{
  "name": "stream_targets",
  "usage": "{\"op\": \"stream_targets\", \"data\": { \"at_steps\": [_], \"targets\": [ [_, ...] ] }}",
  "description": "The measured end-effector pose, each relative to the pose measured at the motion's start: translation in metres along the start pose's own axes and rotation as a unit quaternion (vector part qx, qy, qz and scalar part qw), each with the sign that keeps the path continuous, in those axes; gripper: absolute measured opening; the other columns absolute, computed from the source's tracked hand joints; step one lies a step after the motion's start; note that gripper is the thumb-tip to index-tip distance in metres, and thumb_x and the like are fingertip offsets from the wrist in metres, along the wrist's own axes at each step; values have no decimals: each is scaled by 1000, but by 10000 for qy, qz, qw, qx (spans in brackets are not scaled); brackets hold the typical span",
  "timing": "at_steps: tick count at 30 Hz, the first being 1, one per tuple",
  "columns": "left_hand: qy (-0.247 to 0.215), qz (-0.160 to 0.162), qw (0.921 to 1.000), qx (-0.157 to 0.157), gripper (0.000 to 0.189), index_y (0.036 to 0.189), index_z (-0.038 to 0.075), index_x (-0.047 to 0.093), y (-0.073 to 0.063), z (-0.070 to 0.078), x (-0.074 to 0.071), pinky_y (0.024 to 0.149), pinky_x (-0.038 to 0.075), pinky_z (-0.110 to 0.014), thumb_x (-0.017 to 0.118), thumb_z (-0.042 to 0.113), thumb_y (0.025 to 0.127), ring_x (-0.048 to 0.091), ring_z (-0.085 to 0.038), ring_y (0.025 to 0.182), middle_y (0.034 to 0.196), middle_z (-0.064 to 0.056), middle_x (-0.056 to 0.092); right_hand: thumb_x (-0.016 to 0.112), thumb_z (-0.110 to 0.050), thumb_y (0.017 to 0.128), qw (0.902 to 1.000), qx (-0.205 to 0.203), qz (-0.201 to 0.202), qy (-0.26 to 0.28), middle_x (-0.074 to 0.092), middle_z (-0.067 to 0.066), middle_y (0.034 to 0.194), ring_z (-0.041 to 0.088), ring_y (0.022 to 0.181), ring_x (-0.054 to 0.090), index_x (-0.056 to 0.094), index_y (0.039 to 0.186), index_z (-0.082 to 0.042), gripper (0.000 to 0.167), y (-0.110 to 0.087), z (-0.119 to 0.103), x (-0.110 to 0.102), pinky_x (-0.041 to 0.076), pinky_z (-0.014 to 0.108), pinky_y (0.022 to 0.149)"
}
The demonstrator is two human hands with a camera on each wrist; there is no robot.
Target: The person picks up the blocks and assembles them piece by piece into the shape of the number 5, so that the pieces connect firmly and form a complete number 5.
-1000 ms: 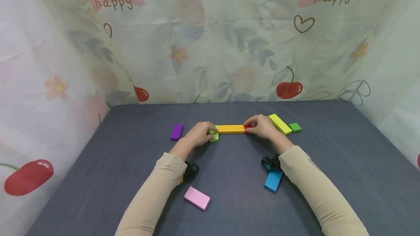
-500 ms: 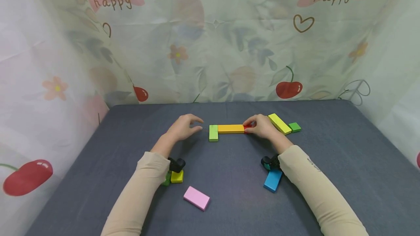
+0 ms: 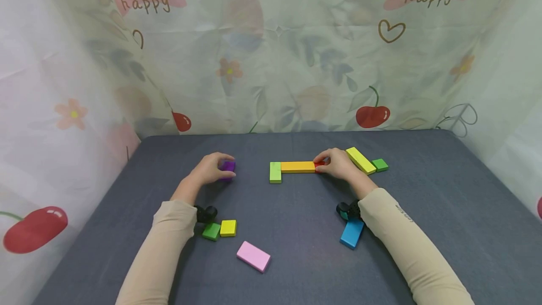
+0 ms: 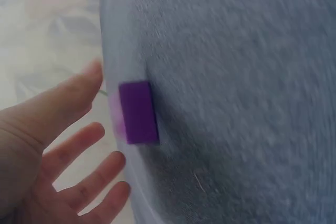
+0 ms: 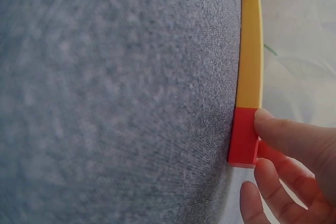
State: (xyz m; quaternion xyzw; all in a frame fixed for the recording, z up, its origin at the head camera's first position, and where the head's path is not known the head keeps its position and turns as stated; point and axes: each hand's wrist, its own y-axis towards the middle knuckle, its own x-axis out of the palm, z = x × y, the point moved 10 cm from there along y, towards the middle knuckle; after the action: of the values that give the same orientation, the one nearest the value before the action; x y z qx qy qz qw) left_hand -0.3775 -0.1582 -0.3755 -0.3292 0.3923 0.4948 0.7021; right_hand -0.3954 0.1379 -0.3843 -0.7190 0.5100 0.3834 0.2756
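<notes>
My left hand [image 3: 208,168] is over a purple block [image 3: 229,166] at the left. Its thumb and fingers are spread around the block, and in the left wrist view they stand apart from the purple block [image 4: 139,113]. My right hand [image 3: 336,163] pinches a small red block [image 5: 244,136] between thumb and fingers. That red block sits against the end of a long orange block [image 3: 298,167]. At the orange block's other end lies a light green block [image 3: 275,172], set crosswise.
A long yellow block [image 3: 361,160] and a green block [image 3: 380,164] lie beyond my right hand. Nearer are a blue block [image 3: 352,233], a pink block [image 3: 253,256], a small yellow block [image 3: 228,228] and another green block [image 3: 211,231]. All lie on the grey cloth [image 3: 296,215].
My left hand has let go of the light green block and moved left to the purple block. The right hand has stayed on the red block.
</notes>
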Motion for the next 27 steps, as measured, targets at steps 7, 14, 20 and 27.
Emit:
{"op": "stream_targets", "data": {
  "at_steps": [7,14,20,27],
  "targets": [
    [88,-320,9993,-178,66,136,6,47,-2,-8,7,97,44,-49,75,23,78,51,-36,113,135,-24,47,69,-14,84,10000,23,-34,20,66,17,104,19,72,50,69,108,-3,27,-1,-1,1,41,21,60],
    [162,-462,9986,-188,62,135,7,48,-2,-10,9,99,43,-50,74,15,79,49,-40,120,138,-26,43,69,-14,84,10000,-2,-19,35,65,18,105,19,71,50,69,108,-2,26,-2,-2,0,41,21,60],
    [243,-302,9992,-99,57,131,5,53,1,-9,9,95,46,-48,74,10,78,52,-37,114,135,-24,47,69,-14,84,10000,-70,29,-3,66,18,105,19,73,51,69,107,-2,26,-2,-3,-1,41,21,62],
    [375,-219,9990,48,56,125,4,58,2,-3,7,92,48,-46,79,15,74,56,-36,108,129,-23,51,69,-14,83,9999,-72,69,-46,65,17,104,20,75,52,70,106,-3,25,-2,-3,-1,42,22,63]
  ]
}}
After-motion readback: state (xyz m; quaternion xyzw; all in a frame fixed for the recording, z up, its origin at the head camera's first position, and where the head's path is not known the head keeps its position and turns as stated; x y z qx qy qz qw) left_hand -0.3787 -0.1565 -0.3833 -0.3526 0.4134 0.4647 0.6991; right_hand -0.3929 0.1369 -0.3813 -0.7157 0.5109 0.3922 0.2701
